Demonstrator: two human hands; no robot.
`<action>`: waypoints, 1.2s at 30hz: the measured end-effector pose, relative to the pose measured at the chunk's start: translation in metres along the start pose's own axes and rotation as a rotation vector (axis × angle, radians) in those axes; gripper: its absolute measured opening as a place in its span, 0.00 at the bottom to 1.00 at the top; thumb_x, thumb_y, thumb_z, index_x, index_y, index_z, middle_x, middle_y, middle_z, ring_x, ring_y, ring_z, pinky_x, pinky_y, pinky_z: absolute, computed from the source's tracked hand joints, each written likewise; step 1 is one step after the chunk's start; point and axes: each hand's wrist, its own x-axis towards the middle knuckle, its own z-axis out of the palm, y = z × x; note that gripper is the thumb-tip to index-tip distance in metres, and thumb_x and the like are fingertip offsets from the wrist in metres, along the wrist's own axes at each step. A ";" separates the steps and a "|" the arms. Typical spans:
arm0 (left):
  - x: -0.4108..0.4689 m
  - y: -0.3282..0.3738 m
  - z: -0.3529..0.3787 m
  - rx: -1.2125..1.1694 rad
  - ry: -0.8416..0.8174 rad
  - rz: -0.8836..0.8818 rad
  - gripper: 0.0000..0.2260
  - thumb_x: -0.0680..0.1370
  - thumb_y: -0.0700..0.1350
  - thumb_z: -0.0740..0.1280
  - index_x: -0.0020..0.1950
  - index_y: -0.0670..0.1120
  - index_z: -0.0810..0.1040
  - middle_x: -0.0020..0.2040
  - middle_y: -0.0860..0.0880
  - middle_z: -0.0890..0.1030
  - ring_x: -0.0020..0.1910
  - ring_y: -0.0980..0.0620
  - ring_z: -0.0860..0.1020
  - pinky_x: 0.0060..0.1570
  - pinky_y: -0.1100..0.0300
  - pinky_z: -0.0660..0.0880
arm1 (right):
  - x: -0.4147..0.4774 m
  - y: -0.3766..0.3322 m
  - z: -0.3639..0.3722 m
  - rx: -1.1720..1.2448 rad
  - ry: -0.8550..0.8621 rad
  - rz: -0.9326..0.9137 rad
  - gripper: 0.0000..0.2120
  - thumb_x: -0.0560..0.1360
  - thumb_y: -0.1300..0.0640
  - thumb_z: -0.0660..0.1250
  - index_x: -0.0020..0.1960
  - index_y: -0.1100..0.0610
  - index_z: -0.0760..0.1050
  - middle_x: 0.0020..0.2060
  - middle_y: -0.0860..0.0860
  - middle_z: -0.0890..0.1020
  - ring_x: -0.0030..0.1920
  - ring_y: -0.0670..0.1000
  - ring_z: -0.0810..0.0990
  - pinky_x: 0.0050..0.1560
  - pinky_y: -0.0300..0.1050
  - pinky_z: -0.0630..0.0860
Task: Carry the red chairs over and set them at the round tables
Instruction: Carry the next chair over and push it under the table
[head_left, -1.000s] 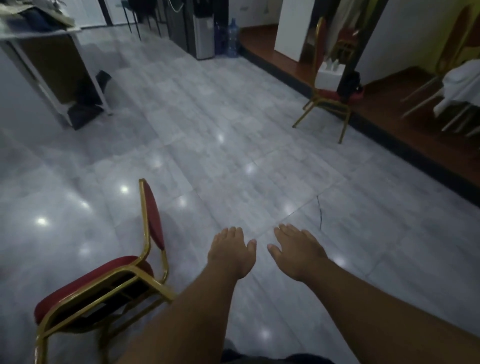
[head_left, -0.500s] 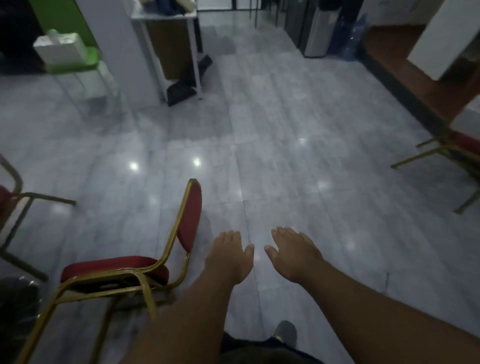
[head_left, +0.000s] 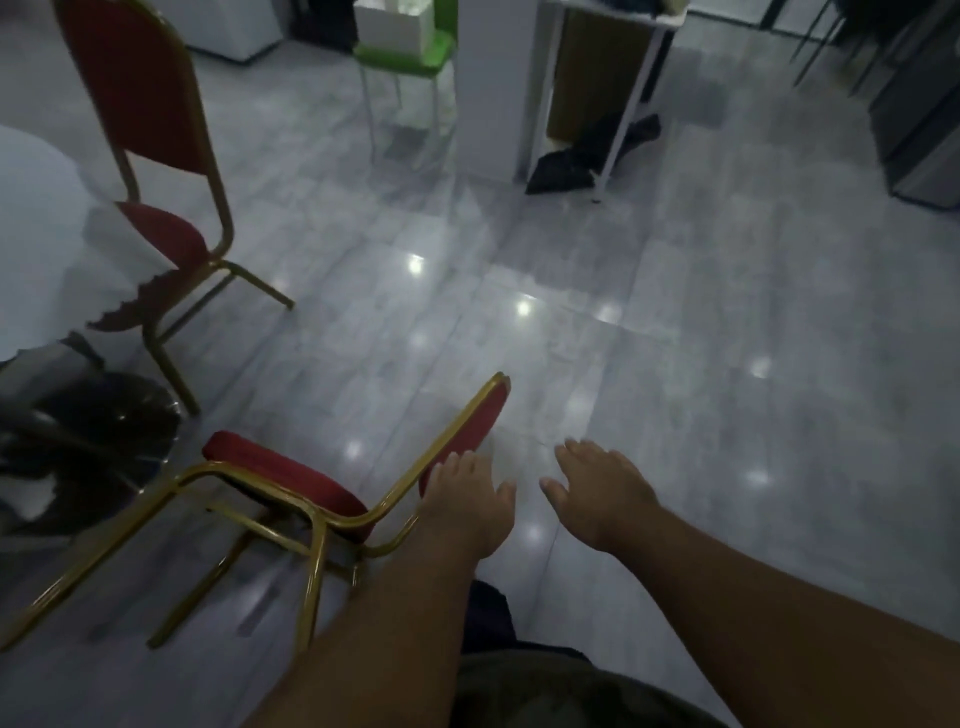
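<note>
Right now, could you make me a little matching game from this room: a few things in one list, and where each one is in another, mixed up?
Things:
1. near red chair
2. far red chair
3. green stool
4. right hand

Places:
A. over bare floor, empty
B. by the left hand
C. top centre, box on it
D. at the white table

Pairs: 1-B, 2-D, 3-C, 4-A
</note>
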 end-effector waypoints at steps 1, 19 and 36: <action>0.016 -0.003 -0.007 -0.018 0.006 -0.019 0.27 0.85 0.56 0.51 0.78 0.40 0.61 0.78 0.40 0.64 0.77 0.40 0.62 0.78 0.45 0.58 | 0.021 0.000 -0.010 -0.023 -0.008 -0.009 0.31 0.82 0.40 0.48 0.80 0.55 0.52 0.80 0.52 0.55 0.80 0.51 0.52 0.77 0.52 0.48; 0.167 -0.059 -0.046 -0.378 -0.046 -0.499 0.27 0.84 0.57 0.52 0.79 0.42 0.60 0.79 0.42 0.63 0.77 0.42 0.61 0.77 0.49 0.57 | 0.266 -0.034 -0.054 -0.331 -0.360 -0.411 0.32 0.82 0.43 0.49 0.80 0.57 0.51 0.81 0.54 0.53 0.80 0.53 0.50 0.79 0.54 0.50; 0.322 -0.067 0.046 -0.558 -0.141 -0.644 0.29 0.84 0.55 0.57 0.81 0.43 0.54 0.82 0.44 0.57 0.81 0.43 0.53 0.79 0.49 0.50 | 0.436 0.012 0.041 -0.471 -0.513 -0.599 0.32 0.82 0.43 0.52 0.80 0.56 0.50 0.80 0.54 0.55 0.80 0.54 0.51 0.78 0.54 0.50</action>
